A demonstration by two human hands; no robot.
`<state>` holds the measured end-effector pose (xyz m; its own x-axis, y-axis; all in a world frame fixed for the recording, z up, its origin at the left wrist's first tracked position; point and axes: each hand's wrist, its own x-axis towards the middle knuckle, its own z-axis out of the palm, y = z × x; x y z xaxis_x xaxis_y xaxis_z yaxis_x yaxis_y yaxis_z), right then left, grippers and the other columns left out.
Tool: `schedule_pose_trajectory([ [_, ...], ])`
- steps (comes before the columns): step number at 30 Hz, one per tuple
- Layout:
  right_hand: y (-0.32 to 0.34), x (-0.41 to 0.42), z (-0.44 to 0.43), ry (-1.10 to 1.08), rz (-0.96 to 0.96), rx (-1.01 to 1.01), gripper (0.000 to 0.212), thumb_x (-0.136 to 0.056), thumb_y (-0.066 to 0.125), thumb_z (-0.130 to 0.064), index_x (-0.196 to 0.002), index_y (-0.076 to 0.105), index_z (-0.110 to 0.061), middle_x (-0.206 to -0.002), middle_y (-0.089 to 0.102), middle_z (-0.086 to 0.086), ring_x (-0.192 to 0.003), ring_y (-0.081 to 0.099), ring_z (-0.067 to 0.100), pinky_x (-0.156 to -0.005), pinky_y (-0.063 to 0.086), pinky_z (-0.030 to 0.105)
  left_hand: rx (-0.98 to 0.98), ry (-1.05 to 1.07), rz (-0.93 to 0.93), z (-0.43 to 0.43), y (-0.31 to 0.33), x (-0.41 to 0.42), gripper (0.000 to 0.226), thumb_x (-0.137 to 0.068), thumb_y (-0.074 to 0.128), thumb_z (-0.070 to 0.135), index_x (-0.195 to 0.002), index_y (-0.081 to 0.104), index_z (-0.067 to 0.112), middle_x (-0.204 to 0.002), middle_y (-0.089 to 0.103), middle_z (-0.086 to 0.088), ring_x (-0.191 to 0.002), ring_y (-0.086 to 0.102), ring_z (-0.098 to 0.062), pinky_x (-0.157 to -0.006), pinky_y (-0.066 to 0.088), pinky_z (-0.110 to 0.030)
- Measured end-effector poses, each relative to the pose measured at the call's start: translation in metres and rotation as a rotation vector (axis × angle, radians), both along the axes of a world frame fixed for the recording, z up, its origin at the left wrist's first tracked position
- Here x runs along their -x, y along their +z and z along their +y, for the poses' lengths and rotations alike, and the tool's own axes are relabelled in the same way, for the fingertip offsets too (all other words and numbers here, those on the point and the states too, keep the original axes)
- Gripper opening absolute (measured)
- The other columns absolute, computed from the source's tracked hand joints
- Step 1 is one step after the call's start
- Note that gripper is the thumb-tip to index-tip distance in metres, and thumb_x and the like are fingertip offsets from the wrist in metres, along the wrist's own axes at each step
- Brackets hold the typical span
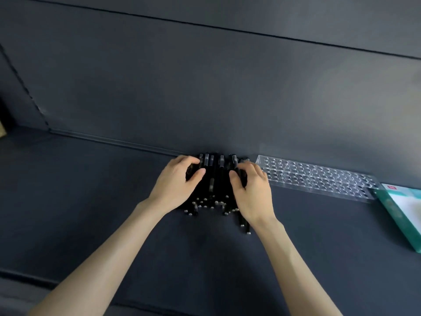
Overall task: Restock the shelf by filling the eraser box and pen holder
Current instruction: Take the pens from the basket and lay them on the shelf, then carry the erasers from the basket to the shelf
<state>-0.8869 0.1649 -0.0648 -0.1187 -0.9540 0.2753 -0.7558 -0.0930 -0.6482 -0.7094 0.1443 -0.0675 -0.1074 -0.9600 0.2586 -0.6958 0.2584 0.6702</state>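
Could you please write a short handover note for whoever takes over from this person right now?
Left hand and right hand grip the pile of black pens from either side.
The pile lies on the shelf, just left of the clear pen holder; a teal box lies further right.
Done: the holder looks empty so far.
Left: fill the holder; the box's contents are not visible.

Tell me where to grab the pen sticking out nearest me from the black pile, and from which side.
Pinch the stray pen by its exposed near end, from above on the near side: it juts toward you past the pile of pens, and its far part runs under the right hand.
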Motion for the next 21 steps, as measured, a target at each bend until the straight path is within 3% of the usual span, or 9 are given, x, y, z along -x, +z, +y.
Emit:
schedule_pose_trajectory([
  [5,0.027,-0.031,0.01,0.101,-0.068,0.103,0.025,-0.094,0.051,-0.025,-0.116,0.058,-0.014,-0.112,0.063,0.002,-0.109,0.056,0.021,-0.092,0.045,0.038,0.062,0.039,0.069,0.029,0.031,-0.039,0.02,-0.092,0.057,0.03,-0.107,0.066,0.019,-0.092,0.066,0.012,-0.09,0.062,-0.002,-0.088,0.05,-0.029],
  [8,0.046,-0.064,0.023,0.174,-0.1,0.134,0.023,-0.095,0.051,-0.024,-0.114,0.06,-0.014,-0.108,0.065,0.0,-0.102,0.058,0.014,-0.088,0.045,0.029,0.134,0.086,0.079,0.049,0.047,-0.077,0.019,-0.092,0.058,0.031,-0.103,0.067,0.02,-0.09,0.069,0.012,-0.088,0.063,0.0,-0.085,0.051,-0.026],
  [13,0.058,-0.16,0.05,0.305,-0.089,0.21,0.019,-0.094,0.053,-0.023,-0.107,0.062,-0.013,-0.102,0.065,-0.003,-0.094,0.058,0.008,-0.083,0.049,0.031,0.216,0.198,0.075,0.095,0.058,-0.175,0.017,-0.091,0.059,0.028,-0.101,0.069,0.018,-0.09,0.07,0.011,-0.087,0.064,0.002,-0.081,0.05,-0.018],
  [17,0.04,-0.257,0.078,0.368,-0.056,0.21,0.02,-0.094,0.052,-0.024,-0.109,0.061,-0.014,-0.103,0.065,-0.003,-0.096,0.059,0.013,-0.082,0.05,0.038,0.181,0.245,0.037,0.136,0.043,-0.269,0.016,-0.09,0.06,0.028,-0.101,0.068,0.019,-0.091,0.07,0.012,-0.088,0.063,0.004,-0.08,0.051,-0.019],
  [21,0.018,-0.349,0.105,0.432,0.001,0.159,0.025,-0.095,0.05,-0.026,-0.116,0.059,-0.015,-0.107,0.063,-0.002,-0.1,0.058,0.016,-0.082,0.049,0.036,0.151,0.283,0.01,0.173,0.022,-0.359,0.018,-0.089,0.061,0.027,-0.102,0.068,0.017,-0.09,0.069,0.012,-0.086,0.063,0.004,-0.08,0.052,-0.02],
])
